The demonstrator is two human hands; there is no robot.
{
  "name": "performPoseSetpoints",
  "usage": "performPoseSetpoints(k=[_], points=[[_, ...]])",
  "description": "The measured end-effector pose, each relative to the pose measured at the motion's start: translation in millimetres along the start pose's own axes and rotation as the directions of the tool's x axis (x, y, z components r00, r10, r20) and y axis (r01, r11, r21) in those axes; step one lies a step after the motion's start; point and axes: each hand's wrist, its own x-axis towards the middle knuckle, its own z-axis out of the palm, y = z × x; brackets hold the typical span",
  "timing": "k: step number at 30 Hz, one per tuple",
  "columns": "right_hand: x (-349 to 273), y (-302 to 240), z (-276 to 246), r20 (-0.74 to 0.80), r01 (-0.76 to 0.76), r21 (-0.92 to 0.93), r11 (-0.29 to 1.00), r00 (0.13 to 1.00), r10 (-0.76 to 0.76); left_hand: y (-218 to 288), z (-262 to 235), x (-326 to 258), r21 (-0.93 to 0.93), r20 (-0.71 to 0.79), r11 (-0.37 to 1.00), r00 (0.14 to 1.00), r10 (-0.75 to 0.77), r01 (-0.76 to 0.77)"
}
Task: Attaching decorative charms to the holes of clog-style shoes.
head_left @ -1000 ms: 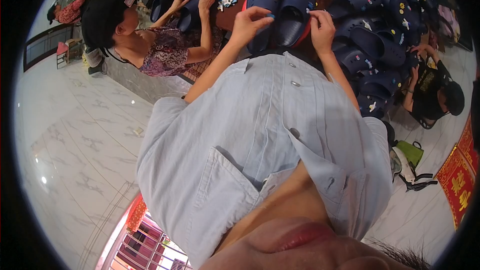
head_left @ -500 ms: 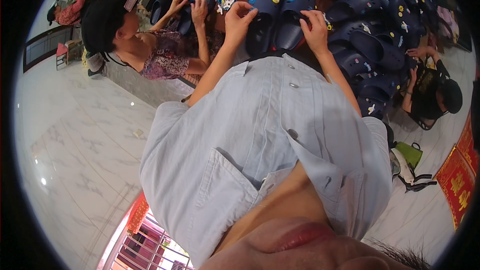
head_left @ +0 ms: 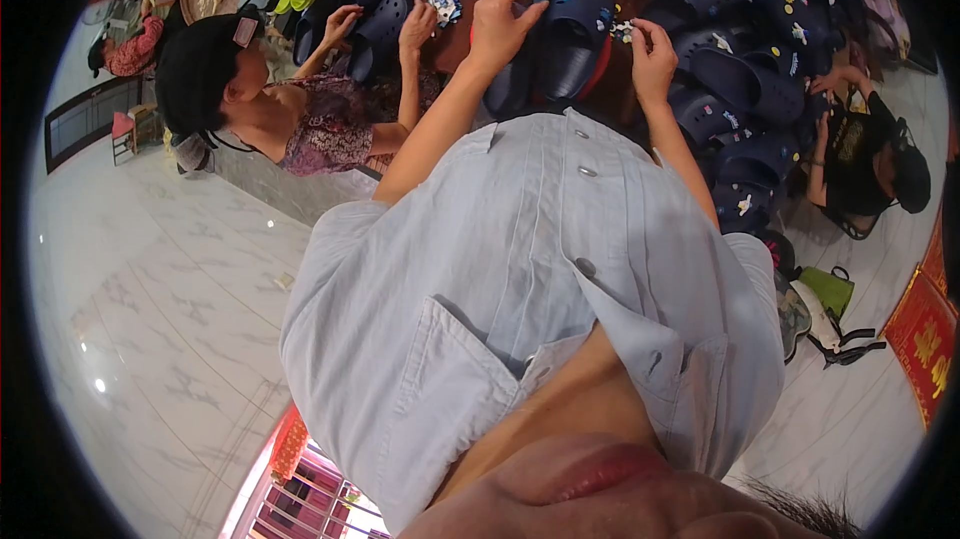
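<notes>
Head: navy clog (head_left: 514, 74) partly behind left hand (head_left: 502, 27)

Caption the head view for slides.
Left hand at one navy clog, right hand by small charms beside its mate, more clogs piled nearby.

We're in a pale blue-grey button-up shirt (head_left: 520, 229), creased cloth. Round metallic buttons (head_left: 588, 170) down the front, long vertical seams (head_left: 540, 184) alongside. Neck open. Pointed flap (head_left: 455, 369) has stitched edges; collar or pocket, we can't tell. Loose sleeves (head_left: 340, 234). Left hand (head_left: 503, 27) and right hand (head_left: 655, 59) bare. Dark hair strands (head_left: 800, 507) visible low right.
</notes>
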Motion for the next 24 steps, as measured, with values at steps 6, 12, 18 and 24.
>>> performPoseSetpoints(k=[6,12,18,24], points=[[-7,-3,-2,0.031,0.151,-0.065,0.986,0.988,-0.149,2,23,-23,0.137,0.324,0.903,0.880,0.347,-0.407],[-11,-6,-2,0.074,0.066,0.008,0.998,0.995,-0.066,2,64,-33,0.547,0.600,0.731,0.800,-0.004,-0.408],[-14,2,-5,0.074,0.065,0.016,0.998,0.995,-0.066,-7,82,-32,0.575,0.588,0.687,0.808,0.031,-0.444],[-15,12,-5,0.141,-0.025,-0.009,1.000,0.990,0.026,-11,84,-30,0.578,0.586,0.670,0.808,0.056,-0.465]])
